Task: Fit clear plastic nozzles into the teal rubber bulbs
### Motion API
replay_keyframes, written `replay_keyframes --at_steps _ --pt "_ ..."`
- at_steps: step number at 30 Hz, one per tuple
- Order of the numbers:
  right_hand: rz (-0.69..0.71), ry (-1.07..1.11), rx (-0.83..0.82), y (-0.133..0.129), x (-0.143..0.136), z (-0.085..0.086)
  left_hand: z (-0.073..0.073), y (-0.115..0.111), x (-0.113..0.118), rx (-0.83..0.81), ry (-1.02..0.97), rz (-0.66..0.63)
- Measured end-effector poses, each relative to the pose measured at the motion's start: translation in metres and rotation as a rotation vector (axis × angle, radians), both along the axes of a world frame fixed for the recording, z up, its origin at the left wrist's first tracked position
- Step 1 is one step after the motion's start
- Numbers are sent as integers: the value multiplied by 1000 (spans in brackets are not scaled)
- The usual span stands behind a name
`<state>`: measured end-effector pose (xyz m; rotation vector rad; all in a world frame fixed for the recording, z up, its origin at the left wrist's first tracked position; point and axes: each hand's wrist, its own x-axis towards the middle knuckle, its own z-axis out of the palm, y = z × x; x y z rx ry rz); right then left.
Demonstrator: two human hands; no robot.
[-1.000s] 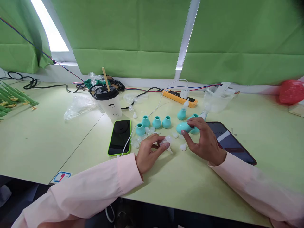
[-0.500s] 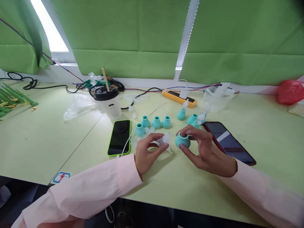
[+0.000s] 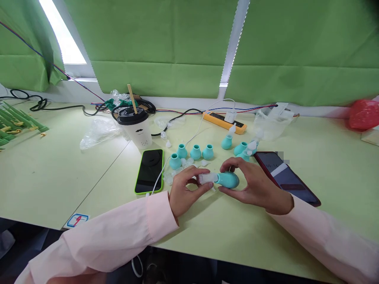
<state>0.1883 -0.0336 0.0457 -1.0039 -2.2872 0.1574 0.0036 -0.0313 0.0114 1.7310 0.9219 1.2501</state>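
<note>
My left hand pinches a clear plastic piece between thumb and fingers. In my right hand is a teal bulb, lying sideways with its neck toward the left. The clear piece meets the bulb's neck; how far it goes in cannot be made out. Behind my hands, several teal bulbs stand with open necks, one of them in the middle. Farther right, another teal bulb carries a clear pointed tip. Small clear pieces lie beside my left hand.
A green-edged phone with a white cable lies left, a dark red-cased phone right. Behind are a lidded white cup, an orange power strip, a clear bag and, far right, a red bag.
My right hand has turned the bulb from upright onto its side. The clear piece in my left hand now points right and meets the bulb's neck.
</note>
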Motion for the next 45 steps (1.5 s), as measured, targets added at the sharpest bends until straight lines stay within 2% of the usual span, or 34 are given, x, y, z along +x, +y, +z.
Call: replay_keyframes --at_steps 3,8,15,24,29,36,45 --pt "2 26 42 1 1 4 1 0 0 -19 -4 -10" --pt "123 129 73 3 1 7 1 0 0 -83 -3 -10" --pt "166 201 22 -1 -3 3 0 0 -1 -136 -32 -61" --pt "228 137 -153 -3 -1 7 0 0 -2 -36 36 -109" --pt "186 175 -264 -2 -2 6 -1 1 -2 32 34 -89" --pt "184 346 -617 -5 -4 2 -3 0 -2 113 62 -61" --pt "225 384 -817 -5 -4 10 -2 -2 -2 301 133 -32"
